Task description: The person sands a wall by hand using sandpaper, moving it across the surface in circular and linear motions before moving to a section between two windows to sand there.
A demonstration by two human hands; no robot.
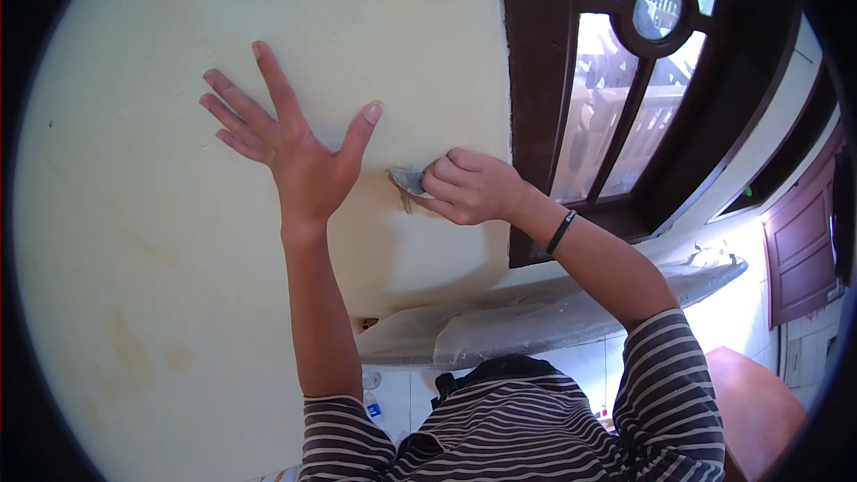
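My left hand [308,156] lies against the cream wall [161,80] with its fingers spread, holding nothing. To the right of it, my right hand [473,186] is closed on a folded piece of sandpaper [408,181], grey on the side that shows. The sandpaper's free corner sticks out to the left of the fingers, close to the wall surface. A black band [561,232] circles my right wrist. Faint brownish stains [129,353] mark the wall at the lower left.
A dark brown window frame [543,62] with glass panes borders the wall on the right. Below runs a ledge covered by plastic sheeting [500,328]. A bottle [373,411] stands on the tiled floor near my left elbow. A brown door [803,241] is at far right.
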